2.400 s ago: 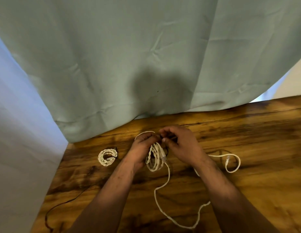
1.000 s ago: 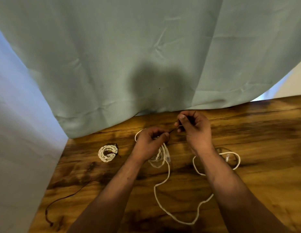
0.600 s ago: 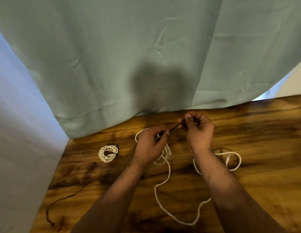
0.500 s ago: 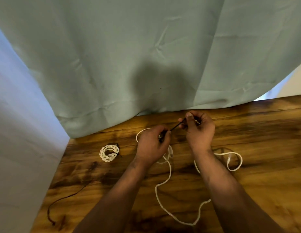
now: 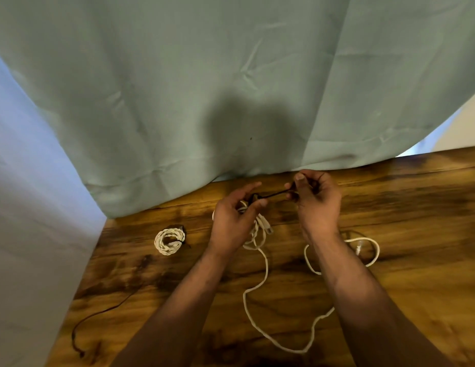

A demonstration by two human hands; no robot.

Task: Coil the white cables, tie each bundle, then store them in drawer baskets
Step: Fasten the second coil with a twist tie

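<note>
The worktop point(image 5: 390, 207) was glossy wood with dark, streaky grain, and a wrinkled, matte pale green cloth point(image 5: 231, 75) hung behind it, just beyond the hands. The left hand point(image 5: 233, 221) was curled around a loose bundle of white cable point(image 5: 259, 231), smooth and round in section, with its thumb and forefinger pinching one end of a thin black tie point(image 5: 273, 193). The right hand point(image 5: 316, 200) was closed in a narrow pinch on the other end, so the tie ran taut between the two hands, just above the worktop. From the bundle under the left hand, the uncoiled rest of the cable trailed toward the person in a slack, wandering loop, passed under the right forearm and ended in another loop to the right of the right hand. To the left of the left hand, apart from it, lay a small coiled cable point(image 5: 169, 241), a tight ring already bound. A thin dark cord point(image 5: 104, 312) lay farther left, nearer the person.
</note>
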